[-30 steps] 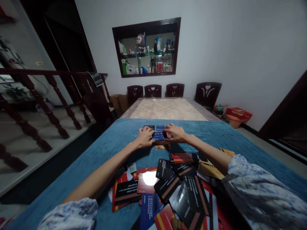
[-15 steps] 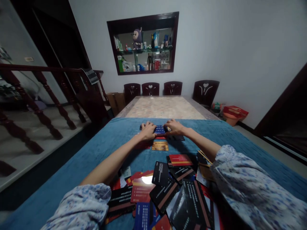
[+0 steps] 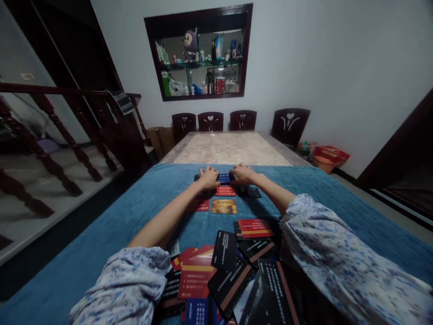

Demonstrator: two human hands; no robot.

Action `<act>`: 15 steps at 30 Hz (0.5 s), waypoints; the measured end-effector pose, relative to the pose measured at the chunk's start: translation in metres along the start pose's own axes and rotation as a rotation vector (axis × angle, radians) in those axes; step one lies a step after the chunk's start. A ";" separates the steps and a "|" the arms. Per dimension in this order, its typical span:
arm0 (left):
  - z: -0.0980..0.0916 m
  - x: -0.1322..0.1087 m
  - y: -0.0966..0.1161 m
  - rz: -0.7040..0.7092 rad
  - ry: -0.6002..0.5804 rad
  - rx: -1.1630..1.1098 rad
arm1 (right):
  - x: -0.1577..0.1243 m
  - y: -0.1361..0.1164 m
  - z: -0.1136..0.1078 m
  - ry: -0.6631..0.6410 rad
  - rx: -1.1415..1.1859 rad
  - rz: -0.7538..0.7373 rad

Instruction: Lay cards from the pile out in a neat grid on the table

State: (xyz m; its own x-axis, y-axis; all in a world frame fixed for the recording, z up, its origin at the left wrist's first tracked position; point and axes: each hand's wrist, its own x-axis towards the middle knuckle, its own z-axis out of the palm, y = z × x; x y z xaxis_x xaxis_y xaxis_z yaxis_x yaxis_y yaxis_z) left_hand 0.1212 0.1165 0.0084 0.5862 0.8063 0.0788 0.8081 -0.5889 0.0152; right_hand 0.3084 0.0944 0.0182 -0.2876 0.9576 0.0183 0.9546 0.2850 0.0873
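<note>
A blue card with white print lies near the far edge of the blue cloth, between my two hands. My left hand pinches its left end, with a dark card partly showing beyond the fingers. Around its right end my right hand has its fingers curled. Just nearer is a red card, and a black card lies below my right wrist. Closer still are a gold card and another red card, partly covered by my left forearm.
A loose heap of cards, including a large black card and a red and yellow card, covers the cloth between my forearms. Beyond it lies the bare tabletop, with chairs behind. A railing runs along the left.
My hands and the blue card have moved slightly away from me, leaving more of the red card beneath in sight. The camera view has also shifted a little.
</note>
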 end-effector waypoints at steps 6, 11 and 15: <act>0.003 0.008 -0.002 -0.018 -0.034 0.016 | 0.007 0.001 0.004 -0.024 0.001 0.017; 0.002 0.011 -0.002 -0.030 -0.055 0.046 | 0.011 0.001 0.007 -0.049 -0.013 0.028; 0.000 0.014 -0.002 -0.031 -0.089 0.063 | 0.013 0.000 0.005 -0.093 -0.025 0.031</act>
State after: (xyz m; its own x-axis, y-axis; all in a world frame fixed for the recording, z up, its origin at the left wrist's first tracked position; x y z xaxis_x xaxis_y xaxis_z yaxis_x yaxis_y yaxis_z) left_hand 0.1279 0.1294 0.0099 0.5611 0.8277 -0.0095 0.8265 -0.5609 -0.0469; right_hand 0.3045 0.1071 0.0135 -0.2480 0.9662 -0.0709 0.9604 0.2548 0.1130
